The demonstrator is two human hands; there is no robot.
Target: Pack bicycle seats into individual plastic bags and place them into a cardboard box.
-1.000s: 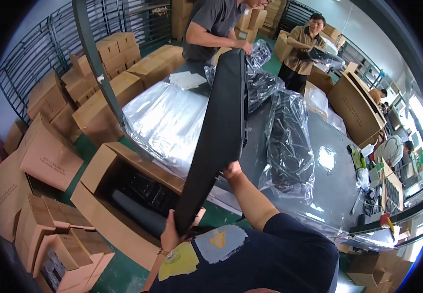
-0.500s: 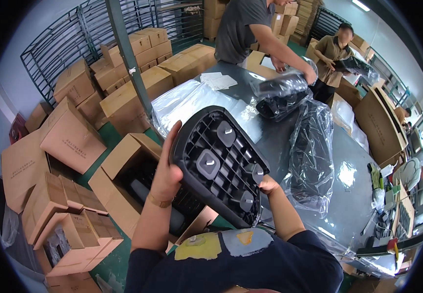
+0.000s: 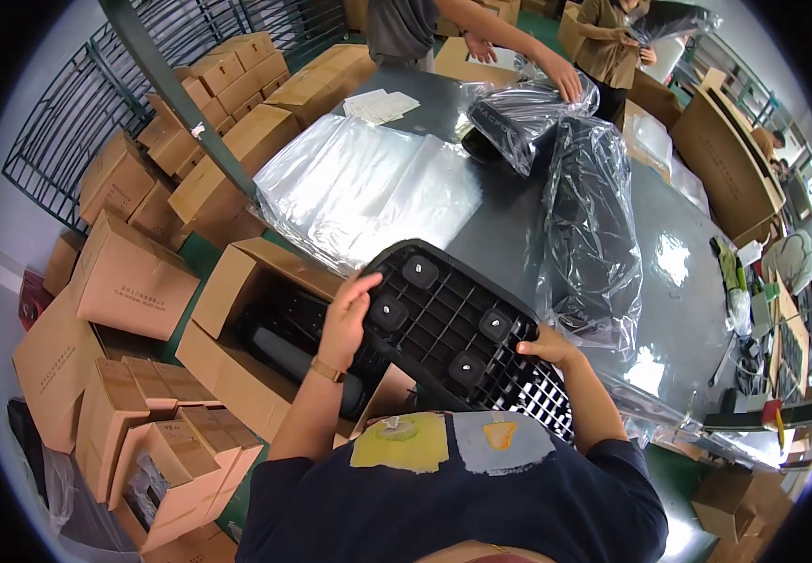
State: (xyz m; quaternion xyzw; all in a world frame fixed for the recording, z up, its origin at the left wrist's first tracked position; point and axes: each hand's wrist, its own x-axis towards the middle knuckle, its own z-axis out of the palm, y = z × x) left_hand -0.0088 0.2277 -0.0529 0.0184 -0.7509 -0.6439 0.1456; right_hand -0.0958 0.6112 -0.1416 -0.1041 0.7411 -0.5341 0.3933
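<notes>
A black plastic panel point(image 3: 443, 319) with a ribbed underside is held in front of my chest, its underside toward me. Several square pads with metal studs stand on the ribs. My left hand point(image 3: 345, 328) holds its left edge, fingers stretched along the side. At the opposite edge, my right hand point(image 3: 548, 347) grips it with the thumb over the ribs. Light shows through the grid at the panel's lower right end. An open cardboard box point(image 3: 223, 305) with black parts point(image 3: 284, 352) inside stands below my left forearm.
On the dark table point(image 3: 678, 328) lie clear plastic bags point(image 3: 359, 188), white papers point(image 3: 380, 106) and a bagged black part point(image 3: 593, 225). Across it, a co-worker's hand point(image 3: 561, 80) touches another bagged part point(image 3: 518, 117). Cartons point(image 3: 138, 281) crowd the left; a post point(image 3: 176, 94) rises beside the table.
The panel has come down and tilted, still in both my hands. My view has shifted downward. The co-worker's bagged part has turned on the table.
</notes>
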